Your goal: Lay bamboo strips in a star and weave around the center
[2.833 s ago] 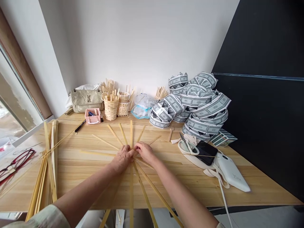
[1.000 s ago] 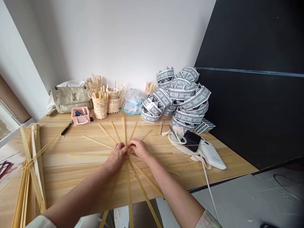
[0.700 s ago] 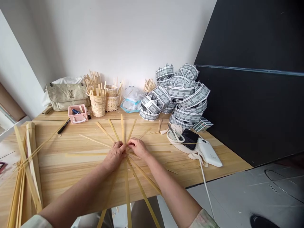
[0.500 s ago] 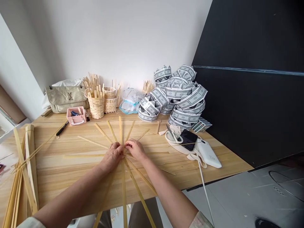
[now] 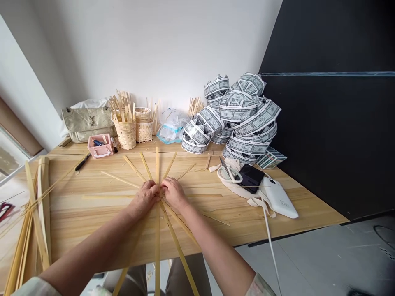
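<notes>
1. Near the centre of the frame, on the wooden table (image 5: 77,216): long split-bamboo strips (image 5: 157,238), crossing at one point and fanning out like spokes.
2. Just left of that crossing, left hand (image 5: 147,194) with fingers curled down and apparently gripping the strips. Best used as a clamp: press flat, allow no slipping.
3. Close beside it, right hand (image 5: 173,191) with thumb and forefinger drawn together at the same crossing. Exact strip between the fingertips: cannot tell, hidden by the knuckles.
4. Work in small moves near the middle, seating each overlap snugly; avoid lifting both hands together.
5. Around the whole fan, check for even gaps. Lower right partly covered by the forearm, so worth a second look.
6. At the bottom of the frame, mind the strip ends overhanging the table edge; likely to twist the layout if bumped.
7. Right of centre, scissors (image 5: 228,174) well apart from both hands. Best left there while finger pressure seems needed.
</notes>
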A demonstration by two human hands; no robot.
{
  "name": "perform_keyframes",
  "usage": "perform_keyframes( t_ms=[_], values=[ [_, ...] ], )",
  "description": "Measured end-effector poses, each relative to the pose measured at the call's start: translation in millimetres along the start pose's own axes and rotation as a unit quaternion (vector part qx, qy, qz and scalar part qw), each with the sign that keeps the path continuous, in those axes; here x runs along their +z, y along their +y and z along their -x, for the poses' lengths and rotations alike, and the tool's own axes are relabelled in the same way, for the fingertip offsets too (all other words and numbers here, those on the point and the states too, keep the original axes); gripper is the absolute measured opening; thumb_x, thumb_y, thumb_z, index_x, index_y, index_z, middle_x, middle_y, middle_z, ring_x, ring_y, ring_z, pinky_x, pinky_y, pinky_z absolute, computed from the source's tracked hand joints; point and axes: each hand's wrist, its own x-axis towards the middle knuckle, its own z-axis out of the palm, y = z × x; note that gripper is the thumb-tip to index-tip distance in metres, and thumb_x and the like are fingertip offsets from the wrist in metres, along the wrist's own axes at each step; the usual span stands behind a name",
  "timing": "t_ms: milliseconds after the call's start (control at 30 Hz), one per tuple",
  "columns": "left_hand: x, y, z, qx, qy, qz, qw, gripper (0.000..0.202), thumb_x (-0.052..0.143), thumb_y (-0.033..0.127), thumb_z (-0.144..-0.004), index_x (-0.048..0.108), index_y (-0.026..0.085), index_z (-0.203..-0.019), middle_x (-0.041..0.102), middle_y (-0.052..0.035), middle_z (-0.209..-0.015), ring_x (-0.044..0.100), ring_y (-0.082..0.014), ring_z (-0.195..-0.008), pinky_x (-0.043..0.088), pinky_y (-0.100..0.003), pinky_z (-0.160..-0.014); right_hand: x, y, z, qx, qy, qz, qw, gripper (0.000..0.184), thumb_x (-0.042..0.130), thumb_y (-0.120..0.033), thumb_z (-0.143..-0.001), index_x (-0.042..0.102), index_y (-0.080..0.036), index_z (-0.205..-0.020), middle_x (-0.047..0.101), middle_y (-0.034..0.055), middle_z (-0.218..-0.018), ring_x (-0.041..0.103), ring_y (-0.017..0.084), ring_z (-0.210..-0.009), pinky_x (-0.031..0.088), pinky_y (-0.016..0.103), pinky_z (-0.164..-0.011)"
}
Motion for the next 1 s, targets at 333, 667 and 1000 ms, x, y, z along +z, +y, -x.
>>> perform_keyframes(
  t_ms=[333, 667, 1000],
  values=[
    [-3.8, 3, -1, -0.025, -0.034, -0.012, 0.999, 0.012, 0.057, 0.012, -0.067, 0.054, 0.018, -0.077, 0.050, -0.0048, -0.094, 0.049, -0.0195, -0.091, 0.042, -0.032, -0.081, -36, -3, -11, -0.005, -0.083, 0.138, 0.987, 0.011, 0.053, -0.012, -0.072, 0.059, -0.019, -0.066, 0.060, 0.0052, -0.075, 0.051, 0.018, -0.076, 0.035, 0.027, -0.066],
    [3.2, -3, -2, -0.010, -0.023, -0.007, 1.000, 0.012, 0.057, 0.011, -0.067, 0.052, 0.018, -0.075, 0.048, -0.0048, -0.092, 0.047, -0.0201, -0.090, 0.042, -0.033, -0.080, -38, -18, 5, 0.089, -0.071, 0.241, 0.964, 0.024, 0.039, -0.007, -0.079, 0.061, -0.018, -0.079, 0.062, 0.0125, -0.077, 0.056, 0.021, -0.071, 0.036, 0.030, -0.061],
    [7.6, -7, -1, -0.005, -0.014, 0.000, 1.000, 0.013, 0.056, 0.010, -0.067, 0.052, 0.018, -0.076, 0.048, -0.0049, -0.093, 0.048, -0.0200, -0.089, 0.041, -0.032, -0.079, -46, 7, -2, -0.029, -0.122, 0.200, 0.972, 0.035, 0.037, -0.003, -0.078, 0.049, -0.019, -0.107, 0.060, 0.0040, -0.098, 0.050, 0.014, -0.093, 0.034, 0.023, -0.079]
  ],
)
